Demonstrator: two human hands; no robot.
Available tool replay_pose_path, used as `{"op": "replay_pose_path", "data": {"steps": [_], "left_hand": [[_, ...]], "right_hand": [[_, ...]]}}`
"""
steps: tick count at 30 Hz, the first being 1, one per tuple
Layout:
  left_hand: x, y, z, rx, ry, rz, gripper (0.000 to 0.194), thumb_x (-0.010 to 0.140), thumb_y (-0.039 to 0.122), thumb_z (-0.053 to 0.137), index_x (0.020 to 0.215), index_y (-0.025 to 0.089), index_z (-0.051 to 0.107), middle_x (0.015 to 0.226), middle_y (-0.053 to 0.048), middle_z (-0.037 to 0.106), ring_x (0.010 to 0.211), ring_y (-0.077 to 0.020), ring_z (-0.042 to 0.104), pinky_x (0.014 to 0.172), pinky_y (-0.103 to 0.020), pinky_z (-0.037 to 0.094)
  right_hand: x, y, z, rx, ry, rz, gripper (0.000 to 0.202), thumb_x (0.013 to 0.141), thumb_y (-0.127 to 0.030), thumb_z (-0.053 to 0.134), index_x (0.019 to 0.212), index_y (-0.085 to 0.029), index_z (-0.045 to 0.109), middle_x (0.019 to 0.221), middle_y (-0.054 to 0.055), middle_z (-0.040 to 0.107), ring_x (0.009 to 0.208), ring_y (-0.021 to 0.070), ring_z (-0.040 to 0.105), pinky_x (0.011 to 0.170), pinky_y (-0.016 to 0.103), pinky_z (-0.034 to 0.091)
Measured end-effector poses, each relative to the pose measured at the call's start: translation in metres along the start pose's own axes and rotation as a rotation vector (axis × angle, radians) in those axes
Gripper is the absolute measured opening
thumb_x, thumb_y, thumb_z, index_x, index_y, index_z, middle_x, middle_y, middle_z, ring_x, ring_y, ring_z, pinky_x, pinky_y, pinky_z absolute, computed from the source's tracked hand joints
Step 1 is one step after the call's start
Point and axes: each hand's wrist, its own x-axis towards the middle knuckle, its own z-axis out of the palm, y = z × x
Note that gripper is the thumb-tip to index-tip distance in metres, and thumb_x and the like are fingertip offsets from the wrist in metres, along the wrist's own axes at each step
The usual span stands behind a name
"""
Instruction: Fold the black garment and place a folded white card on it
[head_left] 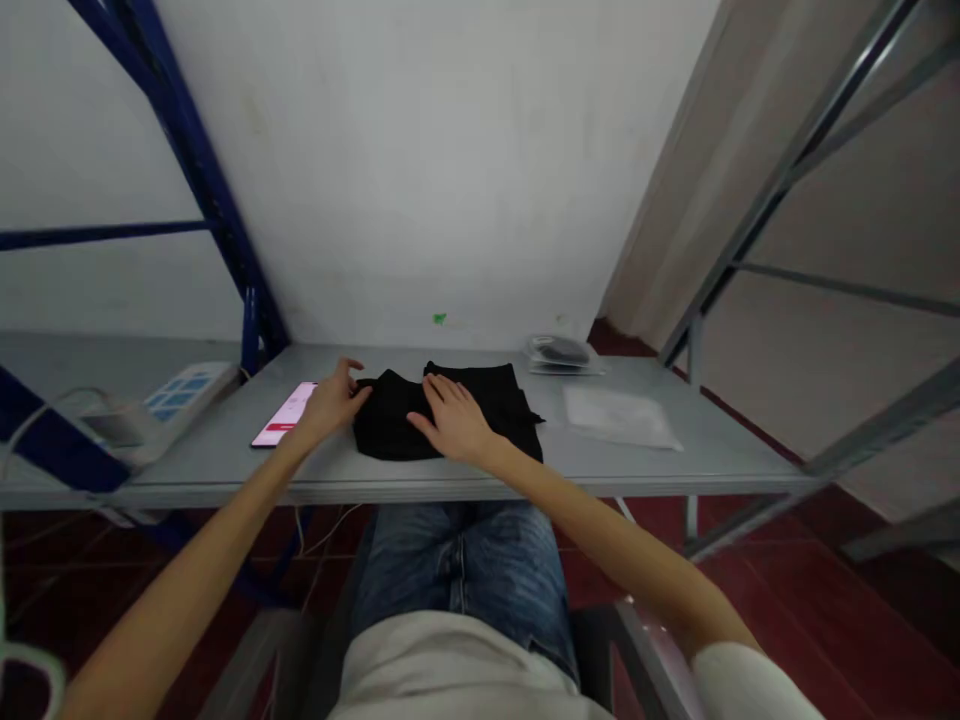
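Note:
A folded black garment (491,385) lies on the grey tabletop in front of me; its exact kind cannot be told. My right hand (457,420) rests flat on the middle of it, fingers stretched out and thumb apart. At the garment's left edge is my left hand (334,400), its fingers curled, with the cloth's corner between thumb and fingers. Just left of that hand a phone (289,415) with a lit pink screen lies on the table, partly covered by the wrist.
Right of the garment lies a flat translucent plastic bag (621,417). Behind it sit stacked clear packets (562,353) with dark contents. A white box with blue panels (184,395) stands at left. Blue posts (202,180) and grey posts (750,230) flank the table (585,485) before a white wall.

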Motion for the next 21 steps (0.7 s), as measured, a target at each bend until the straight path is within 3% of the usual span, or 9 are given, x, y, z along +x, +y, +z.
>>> {"op": "replay_pose_path", "data": {"steps": [4,7,12,15,17,19,21], "left_hand": [[0.015,0.02,-0.007,-0.452,0.011,-0.1,0.048,0.075,0.039,0.073,0.116,0.022,0.055,0.073,0.003,0.066,0.067,-0.0197,0.069,0.063,-0.032,0.057],[0.026,0.052,-0.002,-0.707,-0.004,-0.124,0.048,0.069,0.035,0.08,0.109,0.021,0.058,0.074,0.003,0.064,0.071,-0.0194,0.069,0.064,-0.034,0.061],[0.033,0.116,0.044,-0.758,-0.002,-0.037,0.038,0.071,0.021,0.076,0.105,0.022,0.058,0.07,0.006,0.06,0.067,-0.0161,0.066,0.064,-0.031,0.06],[0.022,0.148,0.082,-0.685,-0.085,0.052,0.037,0.073,0.014,0.072,0.105,0.021,0.056,0.072,0.007,0.059,0.056,-0.0115,0.06,0.056,-0.026,0.055],[0.011,0.162,0.101,-0.669,-0.182,0.106,0.039,0.073,0.012,0.074,0.106,0.02,0.055,0.076,0.006,0.06,0.056,-0.0103,0.06,0.055,-0.024,0.054],[0.001,0.17,0.111,-0.743,-0.204,0.142,0.034,0.081,0.015,0.07,0.111,0.02,0.054,0.086,0.003,0.062,0.064,-0.0113,0.065,0.056,-0.024,0.055],[-0.007,0.17,0.107,-0.797,-0.128,0.185,0.025,0.091,0.02,0.061,0.115,0.02,0.054,0.095,-0.002,0.065,0.074,-0.0137,0.069,0.06,-0.025,0.057]], "right_hand": [[0.014,-0.016,0.048,0.05,-0.049,0.15,0.1,0.093,-0.08,0.045,0.164,-0.014,0.024,0.165,0.02,0.038,0.156,0.0409,0.024,0.127,0.062,0.016],[0.015,-0.018,0.056,0.017,-0.087,0.2,0.109,0.089,-0.084,0.046,0.163,-0.007,0.025,0.166,0.023,0.034,0.157,0.0411,0.022,0.129,0.059,0.011],[-0.012,-0.025,0.023,-0.114,-0.136,0.213,0.093,0.092,-0.072,0.057,0.156,-0.006,0.042,0.161,0.025,0.042,0.157,0.0407,0.023,0.129,0.058,0.014],[-0.045,-0.031,-0.008,-0.216,-0.102,0.243,0.065,0.099,-0.05,0.059,0.147,-0.006,0.053,0.153,0.025,0.052,0.15,0.0373,0.039,0.127,0.054,0.022],[-0.065,-0.03,-0.028,-0.26,-0.079,0.267,0.046,0.099,-0.037,0.06,0.135,-0.008,0.063,0.138,0.021,0.065,0.135,0.0332,0.055,0.125,0.05,0.027],[-0.075,-0.026,-0.045,-0.29,-0.043,0.316,0.031,0.099,-0.029,0.058,0.123,-0.013,0.07,0.123,0.015,0.073,0.12,0.0299,0.064,0.119,0.048,0.037],[-0.075,-0.018,-0.056,-0.298,0.005,0.345,0.03,0.101,-0.025,0.054,0.122,-0.016,0.072,0.119,0.013,0.074,0.114,0.0284,0.067,0.109,0.045,0.046]]}}
